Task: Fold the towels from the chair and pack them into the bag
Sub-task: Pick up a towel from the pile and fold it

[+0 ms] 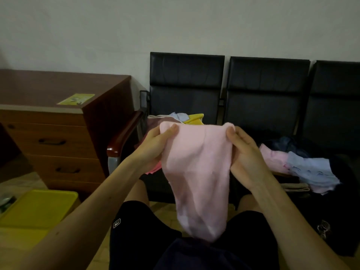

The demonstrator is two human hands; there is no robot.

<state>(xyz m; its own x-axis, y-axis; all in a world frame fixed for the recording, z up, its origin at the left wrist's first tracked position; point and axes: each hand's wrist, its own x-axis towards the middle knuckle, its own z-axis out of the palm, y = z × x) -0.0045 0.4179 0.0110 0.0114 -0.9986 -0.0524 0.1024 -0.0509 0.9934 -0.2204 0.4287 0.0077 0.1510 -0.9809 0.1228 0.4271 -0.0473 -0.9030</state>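
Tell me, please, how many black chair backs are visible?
3, along the wall: left chair back, middle chair back, right chair back, cut by the frame edge; more may be hidden.

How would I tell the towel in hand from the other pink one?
Start at the black chairs along the wall. In front of them hangs the held towel, pale pink, pinched at its top corners by the left hand and the right hand. The other pink towel lies crumpled on the chairs beside a blue towel; only this one is up in the air.
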